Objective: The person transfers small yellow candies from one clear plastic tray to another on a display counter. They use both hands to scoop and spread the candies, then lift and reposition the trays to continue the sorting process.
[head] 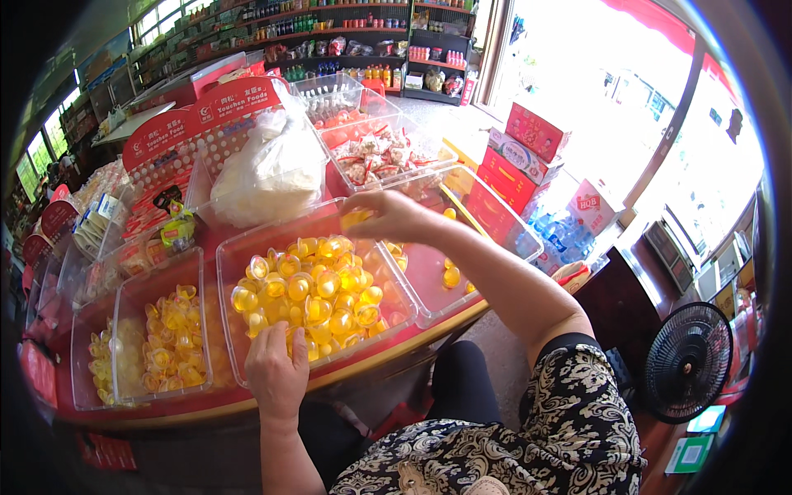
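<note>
Yellow jelly cups (318,288) with clear rims lie heaped in a clear plastic bin (230,322) before me. My left hand (278,362) rests at the bin's near edge, fingertips by the nearest cups; whether it grips one is hidden. My right hand (383,216) is raised over the bin's far right corner, its fingers around a yellow jelly cup (356,218). To the right, another clear bin (433,309) has a few yellow cups (451,276) scattered inside.
Smaller yellow cups fill a bin (207,346) at the left. Behind stand a white plastic bag (272,167) and a bin of wrapped sweets (377,154). Red cartons (504,179) are stacked beyond the table's right end. A black fan (687,365) stands at the far right.
</note>
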`<state>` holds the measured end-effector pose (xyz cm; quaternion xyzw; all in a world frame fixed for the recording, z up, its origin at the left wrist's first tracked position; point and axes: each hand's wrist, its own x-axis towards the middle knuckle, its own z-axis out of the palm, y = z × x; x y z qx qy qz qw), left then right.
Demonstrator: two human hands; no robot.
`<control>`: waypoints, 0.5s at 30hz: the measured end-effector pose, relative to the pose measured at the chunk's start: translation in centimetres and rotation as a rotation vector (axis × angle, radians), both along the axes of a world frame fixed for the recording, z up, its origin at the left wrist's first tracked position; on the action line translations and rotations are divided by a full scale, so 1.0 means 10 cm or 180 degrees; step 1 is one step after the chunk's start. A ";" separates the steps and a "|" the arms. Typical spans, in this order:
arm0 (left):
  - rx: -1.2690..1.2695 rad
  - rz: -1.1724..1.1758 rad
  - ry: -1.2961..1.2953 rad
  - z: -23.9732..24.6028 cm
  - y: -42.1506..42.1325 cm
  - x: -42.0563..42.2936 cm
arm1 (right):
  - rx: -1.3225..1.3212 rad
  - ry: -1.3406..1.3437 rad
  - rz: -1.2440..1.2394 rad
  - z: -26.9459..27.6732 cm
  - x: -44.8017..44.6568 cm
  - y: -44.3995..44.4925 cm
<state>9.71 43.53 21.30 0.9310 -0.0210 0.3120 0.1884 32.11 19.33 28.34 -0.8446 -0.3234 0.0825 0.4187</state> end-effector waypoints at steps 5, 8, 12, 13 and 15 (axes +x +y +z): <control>-0.0033 -0.0063 0.0014 0.04 0.00 -0.01 | 0.0115 -0.1322 0.0415 -0.06 -0.17 0.51; 0.0000 -0.0064 0.0013 0.01 0.04 -0.01 | 0.0069 -0.0586 -0.0279 0.19 0.00 0.36; 0.0052 -0.0092 -0.0033 0.00 -0.01 0.02 | -0.1291 -0.0070 -0.0557 -0.42 0.88 -0.38; 0.0042 -0.0082 -0.0030 -0.01 0.00 0.02 | -0.1444 -0.0190 -0.0421 -0.63 0.96 -0.51; 0.0017 -0.0030 0.0013 -0.01 0.01 0.03 | -0.1733 -0.0450 -0.0130 -0.97 1.00 -0.68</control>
